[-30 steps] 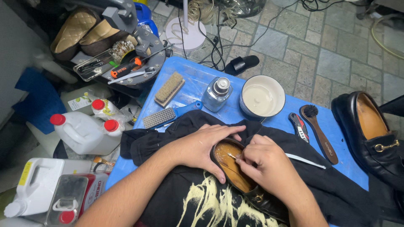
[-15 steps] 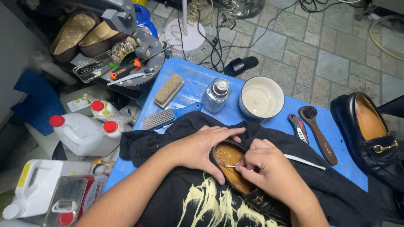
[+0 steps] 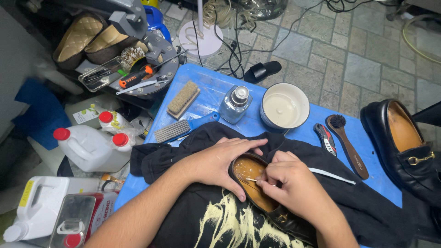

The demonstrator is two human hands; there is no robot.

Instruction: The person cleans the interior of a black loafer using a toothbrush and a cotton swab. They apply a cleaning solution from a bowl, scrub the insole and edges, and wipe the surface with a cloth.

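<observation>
At the lower middle of the blue table [image 3: 216, 85], one black loafer [image 3: 271, 202] with a tan lining lies on a black printed cloth [image 3: 216, 220]. One left hand [image 3: 220, 160] cups the heel end of that loafer, fingers curled around its rim and gripping it. One right hand [image 3: 294, 186] sits just at the loafer's 3 o'clock side, fingers pinched on a thin white cotton swab [image 3: 251, 179] whose tip touches the lining inside the heel.

From the loafer, at 12 o'clock stand one clear glass spray bottle [image 3: 234, 104] and one white bowl [image 3: 285, 108] holding pale cream, side by side. At 10 to 11 o'clock lie two brushes: one wooden-backed brush [image 3: 183, 97] and one blue-handled brush [image 3: 183, 127]. At 2 o'clock lie one small dauber brush [image 3: 347, 146] with a wooden handle and, just beside it, one red and black folding tool [image 3: 325, 138]. At 3 o'clock, off the table's edge, rests a second black loafer [image 3: 404, 147] with a gold bit. At 9 o'clock, below the table, stand two white jugs with red caps [image 3: 92, 144], close together.
</observation>
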